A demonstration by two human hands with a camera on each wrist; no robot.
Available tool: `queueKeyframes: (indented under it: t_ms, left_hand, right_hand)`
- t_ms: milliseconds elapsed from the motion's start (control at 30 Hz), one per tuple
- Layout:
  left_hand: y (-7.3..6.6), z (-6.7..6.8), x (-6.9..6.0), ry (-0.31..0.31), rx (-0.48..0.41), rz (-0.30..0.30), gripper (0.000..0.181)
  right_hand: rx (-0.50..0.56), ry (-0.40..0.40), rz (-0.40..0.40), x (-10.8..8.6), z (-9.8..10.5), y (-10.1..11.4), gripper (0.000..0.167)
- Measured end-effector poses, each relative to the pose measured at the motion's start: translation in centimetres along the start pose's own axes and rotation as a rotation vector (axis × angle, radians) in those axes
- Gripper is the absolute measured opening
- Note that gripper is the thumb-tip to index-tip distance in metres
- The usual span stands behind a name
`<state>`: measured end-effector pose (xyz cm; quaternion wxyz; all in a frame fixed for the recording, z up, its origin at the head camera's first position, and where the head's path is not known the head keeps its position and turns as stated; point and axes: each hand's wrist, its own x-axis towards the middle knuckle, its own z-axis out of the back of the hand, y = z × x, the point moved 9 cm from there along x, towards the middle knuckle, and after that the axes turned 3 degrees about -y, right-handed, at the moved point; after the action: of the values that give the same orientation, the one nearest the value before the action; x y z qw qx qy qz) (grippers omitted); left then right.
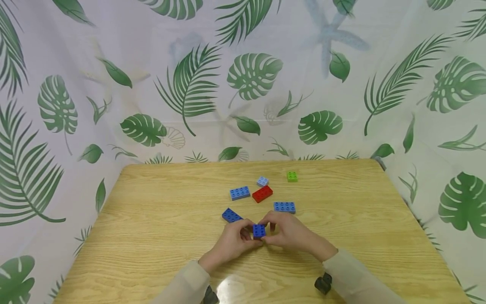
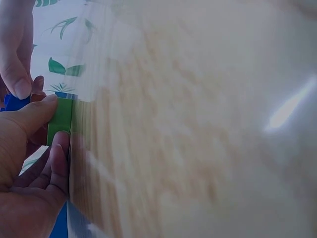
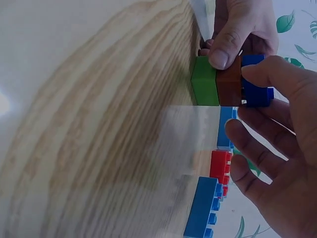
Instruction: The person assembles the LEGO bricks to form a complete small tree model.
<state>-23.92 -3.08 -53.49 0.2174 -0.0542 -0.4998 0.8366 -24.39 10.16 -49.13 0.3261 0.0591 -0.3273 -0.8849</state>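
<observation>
Between the two hands stands a small tower: a green brick (image 3: 204, 87) at the bottom, a brown brick (image 3: 229, 88) in the middle, a dark blue brick (image 1: 259, 230) on top. My left hand (image 1: 236, 238) pinches the lower part, its thumb across the green and brown bricks. The right hand (image 1: 285, 230) pinches the dark blue brick between thumb and index finger, with its other fingers spread apart in the right wrist view. Whether the blue brick is fully seated on the brown one I cannot tell. Just beyond the left hand lies a long dark blue brick (image 1: 230, 215).
Farther back on the wooden table (image 1: 159, 219) lie a blue brick (image 1: 240, 193), a red brick (image 1: 262, 194), a small light blue brick (image 1: 262, 181) and a lime green brick (image 1: 292, 176). Another blue brick (image 1: 284, 207) lies close beyond the right hand. A leaf-patterned cloth (image 1: 205, 143) borders the table.
</observation>
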Motion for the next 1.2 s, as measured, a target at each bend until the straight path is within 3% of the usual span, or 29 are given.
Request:
queueKeyframes:
  t_ms: [200,500,667,833,933,1000,1200]
  left_hand:
    - [0.1,0.1,0.0,-0.003,-0.002,-0.005,0.028]
    - [0.1,0.0,-0.1,0.002,0.003,-0.007,0.028]
    - [0.2,-0.1,0.0,0.011,0.000,-0.002,0.032]
    - [0.0,0.1,-0.1,0.079,0.005,0.030,0.055]
    - [-0.4,1.0,-0.4,0.106,0.023,0.042,0.063]
    - [-0.8,1.9,-0.6,0.092,0.064,0.014,0.062]
    - [-1.4,5.4,-0.8,-0.063,0.302,-0.121,0.052]
  right_hand:
    - [-0.003,0.020,-0.022,0.4,-0.1,-0.3,0.027]
    - [-0.020,-0.011,-0.013,0.0,-0.6,-0.3,0.031]
    - [0.085,-0.018,-0.034,-0.3,-0.8,-1.1,0.033]
    - [0.187,-0.030,-0.090,-0.4,-1.4,-2.1,0.037]
    - [0.208,-0.042,-0.124,-0.4,-1.6,-2.5,0.040]
    - [0.216,-0.049,-0.140,-0.4,-1.8,-2.6,0.040]
    - [0.228,-0.064,-0.183,-0.2,-1.9,-3.0,0.040]
